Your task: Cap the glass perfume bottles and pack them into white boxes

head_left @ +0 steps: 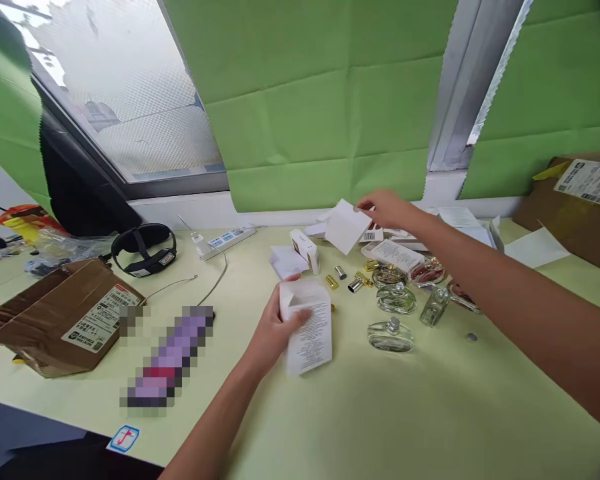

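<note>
My left hand (pixel 273 330) grips a small white carton (pixel 310 327) with printed text, held just above the pale yellow-green table (pixel 380 413), its top flap open. Further back, my right hand (pixel 386 208) pinches a blank white card (pixel 345 227) in the air over a pile of flat white boxes (pixel 395 253). Between the hands lie several clear glass perfume bottles (pixel 391 335) and small gold and silver caps (pixel 347 280). A small white box (pixel 305 250) stands behind the carton.
A torn brown cardboard box (pixel 65 320) lies at the left, a black headband device (pixel 144 250) and a white power strip (pixel 227 240) behind it. Another brown box (pixel 575 207) sits at the far right. A window and green paper back the table.
</note>
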Tool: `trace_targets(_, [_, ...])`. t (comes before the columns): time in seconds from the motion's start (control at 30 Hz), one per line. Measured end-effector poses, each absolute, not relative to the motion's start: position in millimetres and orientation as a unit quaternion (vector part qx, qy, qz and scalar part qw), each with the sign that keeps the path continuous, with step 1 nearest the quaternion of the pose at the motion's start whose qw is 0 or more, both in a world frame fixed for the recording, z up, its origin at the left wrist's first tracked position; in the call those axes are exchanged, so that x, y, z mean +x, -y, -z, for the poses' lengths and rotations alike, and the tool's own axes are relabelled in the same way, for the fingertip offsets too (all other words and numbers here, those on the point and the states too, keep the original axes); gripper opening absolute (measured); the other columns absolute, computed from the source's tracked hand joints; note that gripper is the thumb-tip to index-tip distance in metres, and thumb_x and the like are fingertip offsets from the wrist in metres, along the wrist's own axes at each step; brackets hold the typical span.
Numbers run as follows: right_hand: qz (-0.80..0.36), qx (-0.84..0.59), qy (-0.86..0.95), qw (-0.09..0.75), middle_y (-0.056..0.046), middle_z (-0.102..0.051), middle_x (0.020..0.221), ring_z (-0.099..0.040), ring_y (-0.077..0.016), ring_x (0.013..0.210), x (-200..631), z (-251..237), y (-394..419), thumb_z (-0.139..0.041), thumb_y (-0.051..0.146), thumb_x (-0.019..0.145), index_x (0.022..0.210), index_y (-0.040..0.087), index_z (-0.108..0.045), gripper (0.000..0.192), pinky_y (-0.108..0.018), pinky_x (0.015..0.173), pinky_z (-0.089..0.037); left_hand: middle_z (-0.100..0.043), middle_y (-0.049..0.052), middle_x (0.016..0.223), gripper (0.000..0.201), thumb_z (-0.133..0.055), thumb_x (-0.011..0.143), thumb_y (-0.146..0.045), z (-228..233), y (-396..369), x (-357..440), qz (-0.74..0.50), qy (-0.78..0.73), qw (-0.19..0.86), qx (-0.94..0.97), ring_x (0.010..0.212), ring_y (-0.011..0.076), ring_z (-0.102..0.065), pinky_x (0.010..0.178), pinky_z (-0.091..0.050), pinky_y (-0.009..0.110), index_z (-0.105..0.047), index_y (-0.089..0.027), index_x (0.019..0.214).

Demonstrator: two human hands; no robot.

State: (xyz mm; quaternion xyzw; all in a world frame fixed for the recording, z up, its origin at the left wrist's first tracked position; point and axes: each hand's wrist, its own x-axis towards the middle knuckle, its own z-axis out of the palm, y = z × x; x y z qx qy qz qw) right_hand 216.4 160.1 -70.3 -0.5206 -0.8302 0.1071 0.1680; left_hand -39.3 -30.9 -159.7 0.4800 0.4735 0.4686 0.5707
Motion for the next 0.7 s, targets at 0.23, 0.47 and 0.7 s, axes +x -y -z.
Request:
trace_targets(0.23, [-0.288,-0.474,0.761,0.336,-0.003,-0.072,0.077,-0.062,-0.0117,0.059,268.7,53.5,-77.1,-0.059,0.016,0.079,0.097,0.017,-0.073,0.023,-0.024,0.052,-0.05,-0.061,0.009,0.125,0.084,-0.076,0.08,-0.036,160.7,30.1,-25.0,-0.461,-0.434,0.454,0.627,0.099,0.0209,-0.068,0.079,-0.06,0.034,-0.025,-0.033,0.146])
trace_targets(0.47, [-0.351,-0.475,0.678,0.437,0.003,-0.06,0.067,-0.046,-0.0067,0.057,280.2,65.2,-34.2,-0.059,0.013,0.075,0.087,0.017,-0.07,0.017,-0.02,0.052,-0.039,-0.051,0.008,0.136,0.079,-0.073,0.084,-0.038,160.9,8.5,-12.1,-0.462,-0.434,0.38,0.674,0.11,0.019,-0.06,0.091,-0.054,0.035,-0.025,-0.035,0.147])
trace_targets(0.7, [-0.333,-0.513,0.661,0.434,0.003,-0.065,0.067,-0.051,-0.0101,0.059,286.1,72.1,-32.8,-0.064,0.016,0.073,0.087,0.021,-0.072,0.017,-0.022,0.051,-0.039,-0.045,0.008,0.144,0.08,-0.071,0.083,-0.047,129.6,-6.5,-29.7,-0.301,-0.453,0.332,0.771,0.137,0.0269,-0.041,0.113,-0.036,0.044,-0.028,-0.036,0.149])
